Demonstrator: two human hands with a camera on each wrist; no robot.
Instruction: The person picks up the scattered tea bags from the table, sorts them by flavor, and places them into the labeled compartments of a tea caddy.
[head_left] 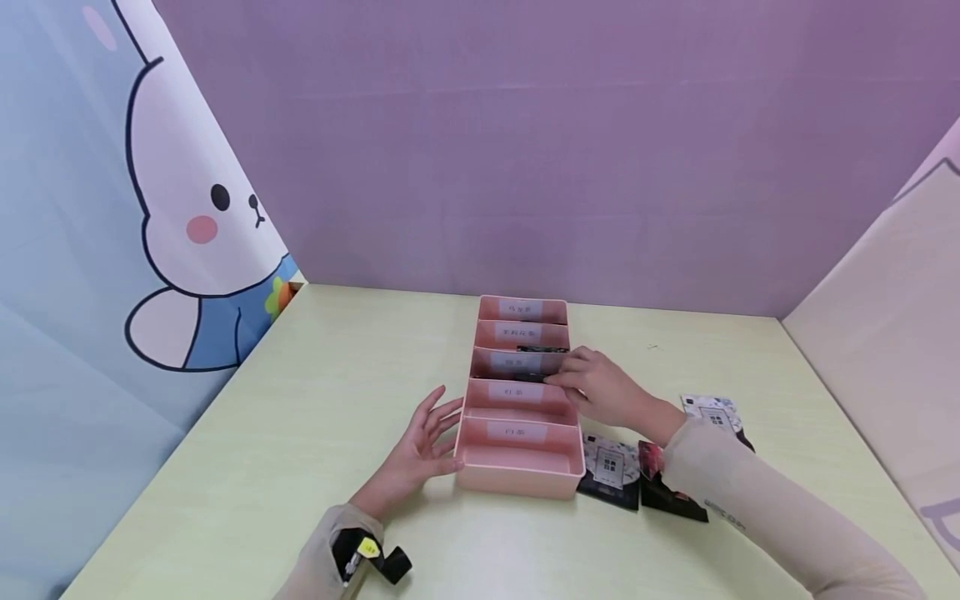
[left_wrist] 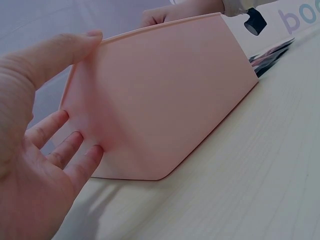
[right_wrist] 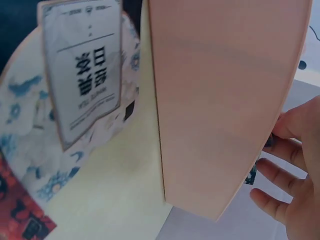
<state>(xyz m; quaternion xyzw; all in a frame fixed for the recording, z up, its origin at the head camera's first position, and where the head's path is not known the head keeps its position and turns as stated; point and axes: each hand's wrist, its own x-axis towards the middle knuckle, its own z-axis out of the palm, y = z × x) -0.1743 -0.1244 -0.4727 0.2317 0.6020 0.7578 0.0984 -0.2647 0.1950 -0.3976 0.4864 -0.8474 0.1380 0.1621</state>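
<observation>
A long pink divided box (head_left: pixel 517 486) stands on the table, its compartments bearing white paper labels. My left hand (head_left: pixel 417 446) is at its near left corner, thumb on the rim and fingers spread along the outer wall. Over the right edge, my right hand (head_left: pixel 603 387) pinches a dark tea packet (head_left: pixel 529 377) at the middle compartment; most of the packet is hidden inside. In the right wrist view, a small dark piece (right_wrist: pixel 269 141) of it shows between thumb and finger. Another dark packet (head_left: pixel 543 349) pokes up in the compartment just behind.
Right of the box lie a white-and-black tea packet (head_left: pixel 609 471), a red-and-black packet (head_left: pixel 671 492) partly under my right sleeve, and another floral packet (head_left: pixel 712 412) farther back. A purple backdrop (head_left: pixel 525 167) rises behind the table (head_left: pixel 337 358), with printed cloths at both sides.
</observation>
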